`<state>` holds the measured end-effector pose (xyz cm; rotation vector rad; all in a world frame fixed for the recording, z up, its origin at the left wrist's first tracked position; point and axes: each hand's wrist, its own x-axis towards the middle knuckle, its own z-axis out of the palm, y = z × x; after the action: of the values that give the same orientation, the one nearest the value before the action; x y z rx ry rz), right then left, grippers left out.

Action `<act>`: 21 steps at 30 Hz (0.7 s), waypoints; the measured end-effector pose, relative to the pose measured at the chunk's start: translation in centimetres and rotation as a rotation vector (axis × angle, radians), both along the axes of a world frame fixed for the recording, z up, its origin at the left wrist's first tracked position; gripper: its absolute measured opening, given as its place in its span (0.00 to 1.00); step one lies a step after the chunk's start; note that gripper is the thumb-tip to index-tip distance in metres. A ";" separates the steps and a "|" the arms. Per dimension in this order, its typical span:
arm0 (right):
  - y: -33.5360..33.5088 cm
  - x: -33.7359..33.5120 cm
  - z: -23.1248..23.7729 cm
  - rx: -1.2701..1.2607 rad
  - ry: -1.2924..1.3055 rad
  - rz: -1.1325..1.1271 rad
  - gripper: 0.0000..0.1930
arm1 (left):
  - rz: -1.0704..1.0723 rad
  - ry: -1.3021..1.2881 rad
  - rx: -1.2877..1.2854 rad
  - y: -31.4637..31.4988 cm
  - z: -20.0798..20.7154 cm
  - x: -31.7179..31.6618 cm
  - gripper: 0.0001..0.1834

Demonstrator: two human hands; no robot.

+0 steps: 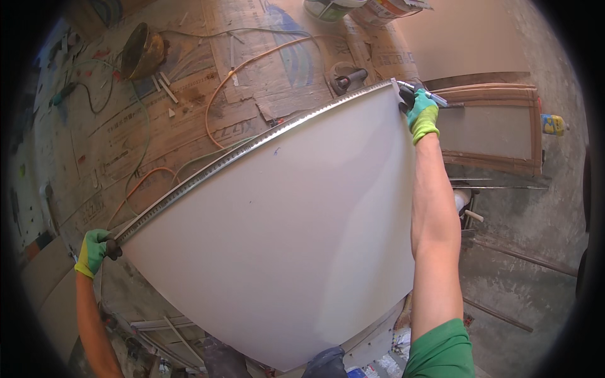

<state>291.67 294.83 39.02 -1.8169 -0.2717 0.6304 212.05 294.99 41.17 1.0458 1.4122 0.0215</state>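
"Green sleeve [444,353] nearest us, lower right, cut off by the bottom edge. Where are the 2 hands?"

"Well apart. Right hand [420,114], upper right of centre, gloved, its fingers closed round a slim pale tool [436,99]; the grip hides the tool's middle, so I can't make out its kind."

"And the left?"

"Left hand [96,251], lower left, gloved, fingers curled at the panel's corner. Whether they clamp the metal strip [277,131] or the panel [265,220], I can't tell."

"Where's that panel?"

"Filling the centre, pale grey, the strip along its upper edge. Marks on the strip are too small to read."

"Beyond it?"

"An orange hose [210,113], upper left of centre, partly hidden by the panel, and a white bucket [329,10] cut off at the top."
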 end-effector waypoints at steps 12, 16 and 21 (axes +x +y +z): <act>-5.3 -0.4 3.7 -0.306 -0.341 -0.030 0.14 | -0.197 0.008 0.020 -4.2 -2.5 -1.4 0.09; -15.7 0.7 6.7 -0.240 -0.472 -0.109 0.18 | -0.281 -0.084 -0.012 -13.1 -2.2 -1.6 0.13; -35.1 -7.7 13.6 -0.721 -0.523 0.204 0.17 | -0.152 -0.177 -0.302 -23.1 2.3 0.4 0.14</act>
<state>284.01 259.78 52.67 -2.6697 -0.6460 0.3978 212.45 271.88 43.46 0.8735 1.1321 -0.1997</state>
